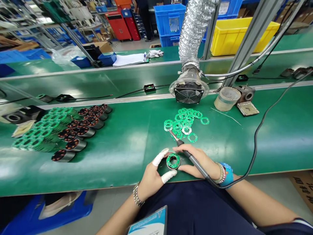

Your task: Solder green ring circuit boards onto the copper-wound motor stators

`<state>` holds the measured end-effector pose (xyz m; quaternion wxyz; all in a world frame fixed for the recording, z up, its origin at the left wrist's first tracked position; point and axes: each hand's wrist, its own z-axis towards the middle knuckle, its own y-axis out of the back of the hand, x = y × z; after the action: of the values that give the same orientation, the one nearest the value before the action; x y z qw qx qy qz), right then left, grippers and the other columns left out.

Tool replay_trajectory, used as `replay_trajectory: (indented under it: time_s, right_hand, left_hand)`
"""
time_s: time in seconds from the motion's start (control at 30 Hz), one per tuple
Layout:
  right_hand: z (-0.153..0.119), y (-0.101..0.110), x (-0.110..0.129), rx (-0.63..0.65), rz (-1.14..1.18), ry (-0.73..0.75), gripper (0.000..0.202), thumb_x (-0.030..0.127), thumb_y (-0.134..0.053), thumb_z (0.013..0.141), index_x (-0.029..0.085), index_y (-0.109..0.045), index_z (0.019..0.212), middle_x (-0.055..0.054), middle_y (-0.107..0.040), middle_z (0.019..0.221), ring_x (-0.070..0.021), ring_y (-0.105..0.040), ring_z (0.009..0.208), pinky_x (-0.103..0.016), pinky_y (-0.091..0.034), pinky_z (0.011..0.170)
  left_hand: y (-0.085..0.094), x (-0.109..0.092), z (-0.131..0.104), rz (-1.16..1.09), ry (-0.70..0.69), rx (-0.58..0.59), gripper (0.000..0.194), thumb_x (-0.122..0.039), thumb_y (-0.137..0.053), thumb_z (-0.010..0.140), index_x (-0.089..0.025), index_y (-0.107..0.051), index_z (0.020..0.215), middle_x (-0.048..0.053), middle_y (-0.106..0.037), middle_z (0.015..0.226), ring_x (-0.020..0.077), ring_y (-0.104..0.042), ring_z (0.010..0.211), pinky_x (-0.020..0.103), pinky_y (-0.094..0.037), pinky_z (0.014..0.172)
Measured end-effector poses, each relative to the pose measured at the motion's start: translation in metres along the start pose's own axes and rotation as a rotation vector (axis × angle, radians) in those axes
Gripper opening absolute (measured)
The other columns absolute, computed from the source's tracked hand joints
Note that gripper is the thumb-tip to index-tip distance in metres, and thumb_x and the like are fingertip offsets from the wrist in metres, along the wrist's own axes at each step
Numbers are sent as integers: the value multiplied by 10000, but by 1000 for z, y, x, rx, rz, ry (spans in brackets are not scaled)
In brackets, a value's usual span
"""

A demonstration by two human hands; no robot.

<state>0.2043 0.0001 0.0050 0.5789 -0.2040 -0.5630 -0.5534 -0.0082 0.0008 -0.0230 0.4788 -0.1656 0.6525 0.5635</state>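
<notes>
Near the bench's front edge sits a small round motor stator topped by a green ring-shaped circuit board (173,161). My left hand (152,178), with white covers on two fingers, curls around its left side and grips it between thumb and forefinger. My right hand (199,160) holds a soldering iron (195,162), its tip pointing up and left over loose green ring boards (187,121). The right thumb and fingertips come close to the stator's right side; whether they touch it I cannot tell.
Rows of dark stators (85,132) and stacked green board panels (46,129) stand on the left. A fume fan (188,94) on a foil duct hangs behind the ring boards. At right are a translucent cup (227,99), a sponge tray (247,108) and the iron's cord (255,140).
</notes>
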Motion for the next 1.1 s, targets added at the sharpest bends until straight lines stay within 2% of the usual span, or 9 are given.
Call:
replay_trajectory:
  time_s: [0.1, 0.27, 0.37, 0.53, 0.7, 0.9, 1.1]
  right_hand:
    - [-2, -4, 0, -39, -17, -20, 372, 223, -644, 788, 203, -479, 1121, -53, -604, 1038, -170, -602, 907, -292, -499, 803]
    - [2, -9, 0, -24, -62, 79, 294, 187, -587, 816, 187, -496, 1096, -65, -598, 985, -177, -577, 907, -306, -491, 816]
    - [1, -8, -3, -16, -68, 81, 305, 190, -591, 814, 194, -495, 1104, -60, -600, 989, -174, -579, 896, -297, -492, 809]
    - [-6, -10, -11, -138, -44, -14, 339, 121, -521, 835, 213, -463, 1156, -41, -613, 999, -148, -609, 866, -266, -505, 770]
    - [-5, -18, -16, -121, 54, -49, 442, 50, -478, 824, 222, -392, 1221, -45, -618, 1002, -149, -616, 906, -282, -507, 806]
    - [-2, -19, -14, -112, 158, -100, 450, 69, -496, 824, 224, -373, 1227, -45, -623, 986, -151, -635, 876, -291, -529, 788]
    - [-1, -21, -13, -148, 133, -124, 492, 29, -488, 770, 221, -390, 1212, -38, -630, 951, -144, -644, 825, -263, -526, 750]
  left_hand:
    - [2, 0, 0, 18, -22, 17, 695, -373, -659, 729, -181, -357, 1325, 122, -587, 1195, 262, -560, 1100, 437, -454, 951]
    - [1, 2, 0, 58, -103, -6, 433, -318, -588, 800, -218, -513, 1214, 97, -609, 1164, 233, -596, 1041, 402, -503, 891]
    - [0, 2, 1, 77, -116, -24, 423, -320, -607, 786, -226, -541, 1193, 85, -628, 1141, 229, -617, 1007, 395, -521, 868]
    - [3, 3, 4, 117, -85, 9, 419, -352, -624, 769, -218, -576, 1164, 79, -648, 1114, 233, -631, 985, 387, -527, 864]
    - [8, 6, 5, 103, -86, 51, 403, -352, -575, 806, -215, -569, 1185, 81, -641, 1138, 232, -623, 1011, 372, -521, 879]
    - [10, 5, 4, 100, -47, 71, 408, -380, -505, 839, -218, -556, 1210, 79, -632, 1158, 241, -603, 1049, 375, -511, 891]
    - [8, 5, 5, 118, -66, 67, 392, -370, -530, 825, -214, -569, 1182, 79, -642, 1136, 234, -613, 1027, 375, -516, 881]
